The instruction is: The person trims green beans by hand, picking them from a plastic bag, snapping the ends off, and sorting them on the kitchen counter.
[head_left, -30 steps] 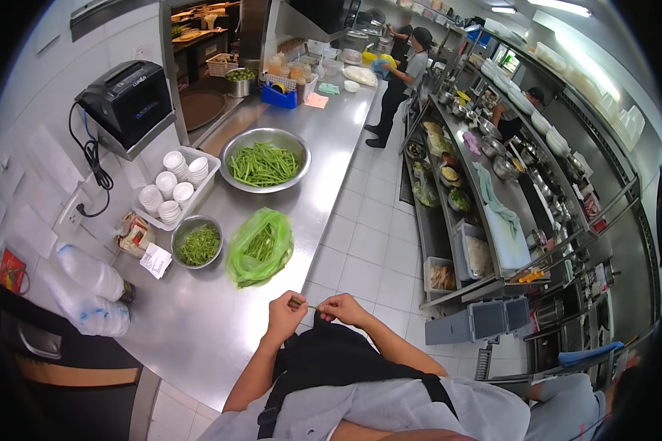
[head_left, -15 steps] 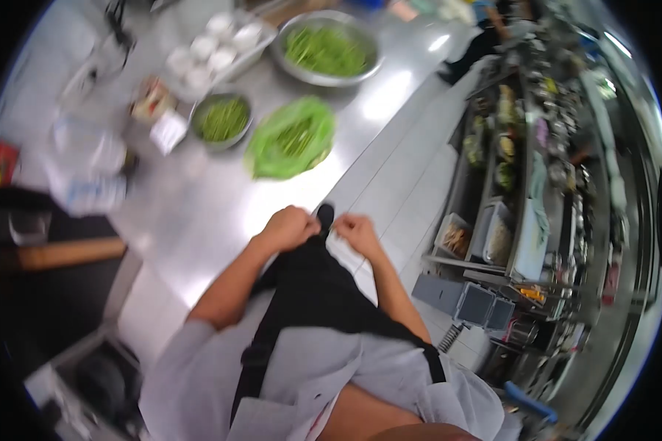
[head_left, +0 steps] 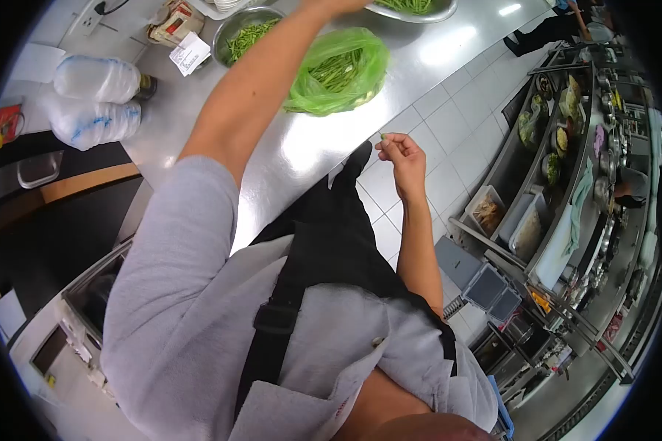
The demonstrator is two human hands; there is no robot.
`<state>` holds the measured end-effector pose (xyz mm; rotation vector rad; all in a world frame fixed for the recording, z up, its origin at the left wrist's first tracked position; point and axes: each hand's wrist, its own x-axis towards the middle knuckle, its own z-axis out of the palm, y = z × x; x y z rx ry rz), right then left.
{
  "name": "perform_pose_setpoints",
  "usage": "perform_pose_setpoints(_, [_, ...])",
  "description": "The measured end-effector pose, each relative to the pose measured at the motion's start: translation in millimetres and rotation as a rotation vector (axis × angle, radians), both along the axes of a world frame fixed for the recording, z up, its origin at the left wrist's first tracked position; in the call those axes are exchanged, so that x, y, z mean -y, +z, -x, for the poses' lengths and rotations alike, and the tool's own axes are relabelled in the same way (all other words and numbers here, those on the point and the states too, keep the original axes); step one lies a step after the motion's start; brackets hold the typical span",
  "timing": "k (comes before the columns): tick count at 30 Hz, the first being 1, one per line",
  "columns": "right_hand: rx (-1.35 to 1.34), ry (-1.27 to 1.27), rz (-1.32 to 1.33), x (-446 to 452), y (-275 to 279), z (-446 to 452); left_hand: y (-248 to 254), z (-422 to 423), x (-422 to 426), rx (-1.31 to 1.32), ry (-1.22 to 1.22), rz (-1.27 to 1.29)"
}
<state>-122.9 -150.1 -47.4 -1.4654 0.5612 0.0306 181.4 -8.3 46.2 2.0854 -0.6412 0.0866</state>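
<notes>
Reaches with left hand [head_left: 340,6], of indeterminable grip, near steel bowl [head_left: 422,18]; pinches green piece [head_left: 383,137] in right hand [head_left: 406,159], just beside bench [head_left: 290,153] edge.

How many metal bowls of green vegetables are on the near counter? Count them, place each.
2. The smaller bowl is left of the green bag, partly behind the right arm. The larger bowl, by the right hand, is cut off at the top edge. More may be hidden.

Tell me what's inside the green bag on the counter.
Thin green stalks show through the open mouth of the green bag. Whatever lies beneath the top layer is covered and can't be seen.
</notes>
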Motion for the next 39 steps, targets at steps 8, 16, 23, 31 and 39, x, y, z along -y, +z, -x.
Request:
perform_pose_setpoints(8, [0.214,0.01,0.243,28.8,-112.1,30.2,-33.2,88.8,-31.0,-0.212,-0.203,-0.639])
perform_pose_setpoints(16, [0.127,0.154,0.133,24.9,-30.9,14.7,-92.6,128.3,-62.4,-0.149,0.093,-0.354])
perform_pose_setpoints(23, [0.162,0.294,0.252,-3.3,17.3,-15.7,-97.5,122.8,-59.2,-0.171,0.135,0.027])
perform_pose_setpoints(31, [0.362,0.186,0.465,-39.0,62.7,-53.8,-120.1,150.0,-56.1,-0.235,0.317,0.446])
perform_pose_setpoints(39, [0.63,0.355,0.828,-87.6,104.6,-189.9,-131.4,141.9,-69.4,-0.33,0.341,0.557])
